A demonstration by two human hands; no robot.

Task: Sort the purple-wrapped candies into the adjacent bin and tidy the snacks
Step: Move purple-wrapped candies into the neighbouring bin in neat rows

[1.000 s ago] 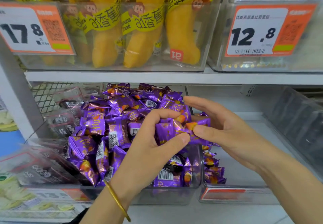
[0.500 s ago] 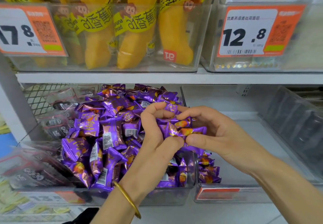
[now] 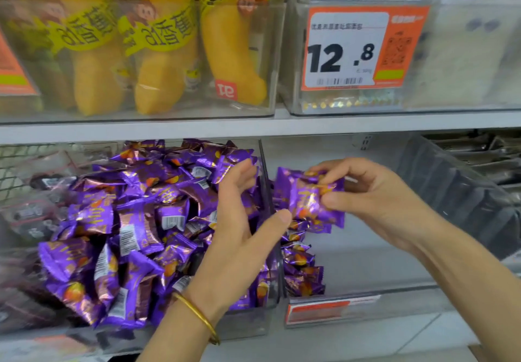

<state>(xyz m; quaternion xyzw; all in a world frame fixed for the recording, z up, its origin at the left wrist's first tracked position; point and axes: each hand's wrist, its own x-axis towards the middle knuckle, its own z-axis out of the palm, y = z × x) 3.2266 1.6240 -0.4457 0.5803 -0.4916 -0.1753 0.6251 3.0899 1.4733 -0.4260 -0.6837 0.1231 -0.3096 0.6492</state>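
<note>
A heap of purple-wrapped candies [image 3: 135, 226] fills a clear bin [image 3: 248, 325] on the lower shelf. My right hand [image 3: 375, 200] pinches a small bunch of purple candies [image 3: 307, 195] above the adjacent clear bin [image 3: 366, 305] on the right. A few purple candies [image 3: 301, 274] lie stacked against that bin's left wall. My left hand [image 3: 239, 237], with a gold bangle on the wrist, hovers over the right edge of the full bin, fingers loosely spread and holding nothing.
The upper shelf carries yellow banana-shaped bread packs [image 3: 158, 59] in a clear box and a bin with a 12.8 price tag [image 3: 352, 48]. Dark-wrapped snacks [image 3: 31, 215] lie left of the purple heap. A dark bin [image 3: 465, 192] stands at the far right.
Both hands held the bunch of candies together over the full bin. Now my right hand has carried it right, over the adjacent bin, and my left hand has let go.
</note>
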